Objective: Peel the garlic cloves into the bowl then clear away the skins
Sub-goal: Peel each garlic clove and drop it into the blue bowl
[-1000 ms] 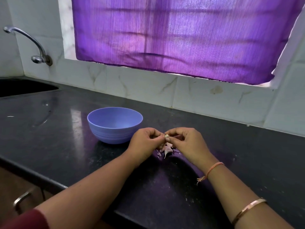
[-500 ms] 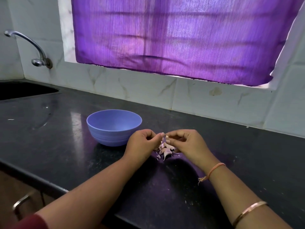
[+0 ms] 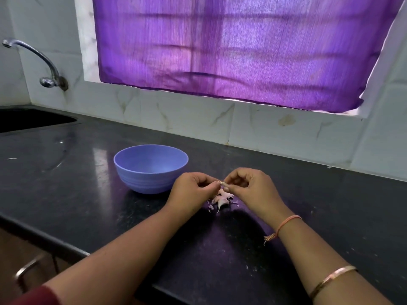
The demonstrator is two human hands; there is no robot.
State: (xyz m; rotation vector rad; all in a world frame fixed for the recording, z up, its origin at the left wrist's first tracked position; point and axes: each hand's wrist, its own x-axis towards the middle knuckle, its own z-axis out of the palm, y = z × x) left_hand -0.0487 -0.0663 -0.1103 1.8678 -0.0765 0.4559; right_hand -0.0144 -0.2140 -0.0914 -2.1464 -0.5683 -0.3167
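A small pale garlic clove (image 3: 222, 183) is pinched between the fingertips of my left hand (image 3: 191, 192) and my right hand (image 3: 248, 188), just above the black counter. Both hands have their fingers curled round it, so most of the clove is hidden. Right below the hands lies a small heap of pinkish-white garlic skins (image 3: 221, 200) on the counter. A blue-violet plastic bowl (image 3: 123, 164) stands to the left of my left hand, a little further back. Its inside is only partly visible.
The black stone counter (image 3: 77, 183) runs left to a dark sink (image 3: 26, 119) under a metal tap (image 3: 44, 67). A white tiled wall and a purple curtain (image 3: 242, 51) stand behind. The counter's front edge passes under my forearms, with a drawer handle (image 3: 26, 271) below.
Both hands stay at the same spot over the skins, fingers shifting slightly on the clove. The view has tilted a little, moving everything down in the frame.
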